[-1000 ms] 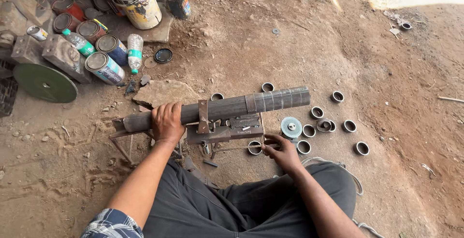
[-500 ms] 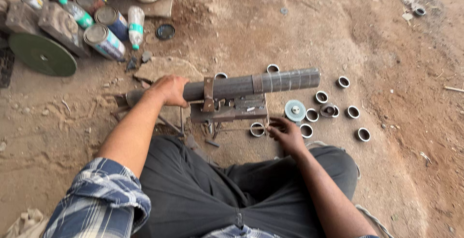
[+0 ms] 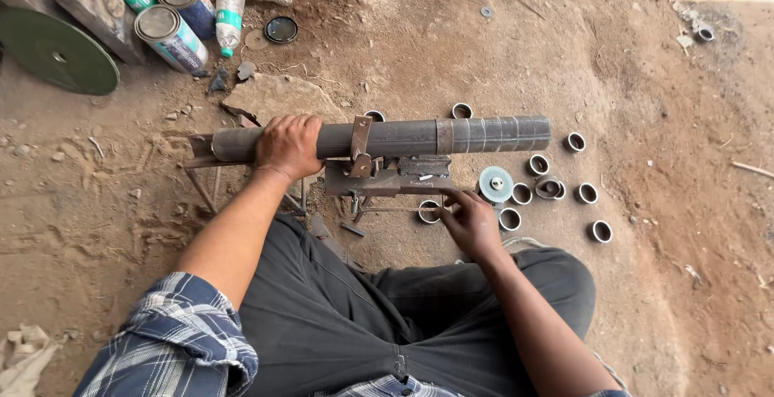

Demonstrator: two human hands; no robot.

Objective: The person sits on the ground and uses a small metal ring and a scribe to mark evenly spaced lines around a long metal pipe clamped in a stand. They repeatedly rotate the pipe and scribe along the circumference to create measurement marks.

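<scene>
Left hand point(image 3: 289, 145) wrapped over a long dark steel pipe point(image 3: 387, 137), fingers curled down around its far side, clamped on it near the 9 o'clock end. Pipe lying level across a low rusty metal jig point(image 3: 387, 178) on bare dirt ground point(image 3: 645, 284), running from 9 toward 3 o'clock, with most of its length stretching off at 3 o'clock of the gripping hand. Scored ring marks visible along the 3 o'clock portion of the pipe. A hinged steel strap point(image 3: 359, 145) crossing over the pipe just at 3 o'clock of the left hand.

Right hand point(image 3: 470, 221) lying at 5 o'clock of the jig, fingertips touching the jig's near edge beside a short cut ring point(image 3: 428, 212); fingers loosely bent, not closed around anything that can be made out. Pipe sitting at 12 o'clock of this hand, apart from it.

A round greyish cutting disc point(image 3: 495, 184) lying flat at 1 o'clock of the right hand. More cut pipe rings point(image 3: 587, 193) scattered at 2 to 3 o'clock of it, some at 12 o'clock behind the pipe.

At 10 o'clock of the scene: paint cans point(image 3: 169, 36), a plastic bottle point(image 3: 230, 6), a large green disc point(image 3: 56, 50). A flat stone point(image 3: 274, 97) at 12 o'clock of the left hand.
</scene>
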